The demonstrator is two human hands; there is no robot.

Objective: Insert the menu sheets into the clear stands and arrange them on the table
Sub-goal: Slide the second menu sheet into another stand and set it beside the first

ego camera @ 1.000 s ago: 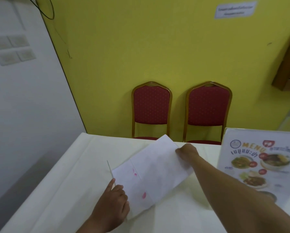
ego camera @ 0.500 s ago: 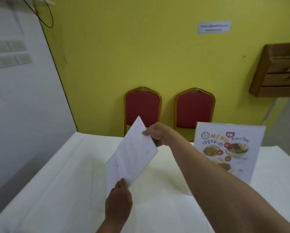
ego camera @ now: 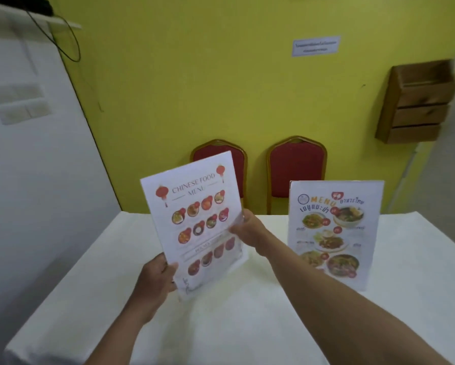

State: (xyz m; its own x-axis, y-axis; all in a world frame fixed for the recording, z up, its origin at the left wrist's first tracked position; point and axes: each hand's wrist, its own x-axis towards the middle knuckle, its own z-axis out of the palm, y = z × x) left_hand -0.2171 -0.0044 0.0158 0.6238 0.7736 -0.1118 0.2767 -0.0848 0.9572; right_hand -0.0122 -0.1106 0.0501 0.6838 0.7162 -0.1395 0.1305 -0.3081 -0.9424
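Observation:
I hold a Chinese food menu sheet (ego camera: 197, 217) upright above the white table (ego camera: 247, 325), printed side toward me and tilted a little to the left. My left hand (ego camera: 156, 280) grips its lower left corner. My right hand (ego camera: 250, 230) pinches its right edge, where a clear plastic edge shows; whether the sheet sits inside a clear stand I cannot tell. On the right of the table a Thai menu in a clear stand (ego camera: 331, 233) stands upright, facing me.
Two red chairs with gold frames (ego camera: 296, 169) stand against the yellow wall behind the table. A wooden wall rack (ego camera: 418, 104) hangs at the right. A white wall runs along the left side.
The sheet was lifted off the table, where it lay blank side up, and turned so its printed side faces me. Both hands rose with it. The view has shifted to the right.

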